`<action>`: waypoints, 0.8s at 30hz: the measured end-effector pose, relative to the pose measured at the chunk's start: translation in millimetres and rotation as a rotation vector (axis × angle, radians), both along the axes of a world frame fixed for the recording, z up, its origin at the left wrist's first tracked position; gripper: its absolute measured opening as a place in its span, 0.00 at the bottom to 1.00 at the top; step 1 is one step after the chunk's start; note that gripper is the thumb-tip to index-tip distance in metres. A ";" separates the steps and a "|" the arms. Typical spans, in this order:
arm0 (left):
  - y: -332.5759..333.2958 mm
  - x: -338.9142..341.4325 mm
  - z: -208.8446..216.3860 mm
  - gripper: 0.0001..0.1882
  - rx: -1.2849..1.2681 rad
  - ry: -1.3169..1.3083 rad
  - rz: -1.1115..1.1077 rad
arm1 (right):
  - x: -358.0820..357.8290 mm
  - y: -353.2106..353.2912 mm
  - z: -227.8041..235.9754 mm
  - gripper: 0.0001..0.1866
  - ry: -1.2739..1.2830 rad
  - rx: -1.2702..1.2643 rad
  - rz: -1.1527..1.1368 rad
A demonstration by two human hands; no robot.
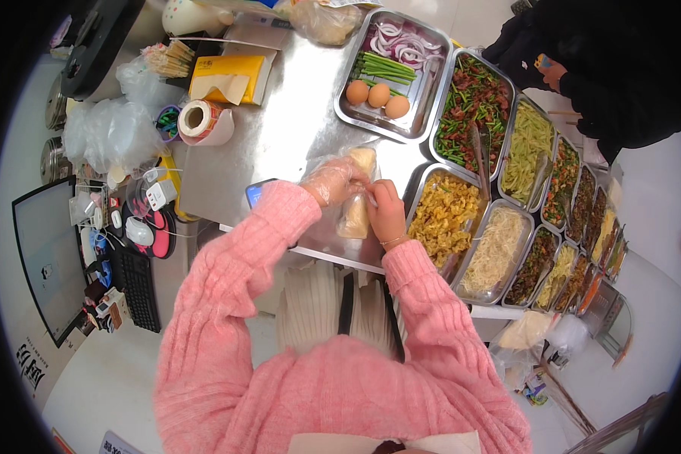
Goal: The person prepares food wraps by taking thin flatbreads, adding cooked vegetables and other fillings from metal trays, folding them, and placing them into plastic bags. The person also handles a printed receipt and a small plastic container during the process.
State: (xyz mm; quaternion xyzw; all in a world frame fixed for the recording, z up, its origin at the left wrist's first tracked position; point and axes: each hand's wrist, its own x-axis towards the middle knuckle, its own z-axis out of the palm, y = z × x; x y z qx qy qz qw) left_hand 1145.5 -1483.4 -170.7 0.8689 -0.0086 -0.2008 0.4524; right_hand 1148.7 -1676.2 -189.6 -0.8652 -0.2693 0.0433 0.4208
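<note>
A pale rolled flatbread wrap (355,216) lies in a clear plastic bag at the front edge of the steel counter, one end pointing away from me. My left hand (330,182), covered by thin clear plastic, closes on the wrap's middle from the left. From the right, my right hand (387,214) meets it there, fingers pinched on what looks like the bag's film. The fingertips of both hands nearly touch and partly hide the wrap's middle. A phone (258,192) lies just left of my left hand, partly under the sleeve.
A steel tray (346,113) holds eggs, green stalks and sliced onion. Several food trays, including shredded potato (528,155) and noodles (495,250), line the right. Left are a label roll (198,119), tissue pack (227,79), plastic bags (117,136) and keyboard (138,287). A person in black (590,68) stands across.
</note>
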 end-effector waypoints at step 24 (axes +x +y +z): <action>-22.9 -42.3 -44.2 0.05 -0.141 -0.018 0.644 | -46.6 -13.2 2.8 0.09 0.269 0.151 -0.335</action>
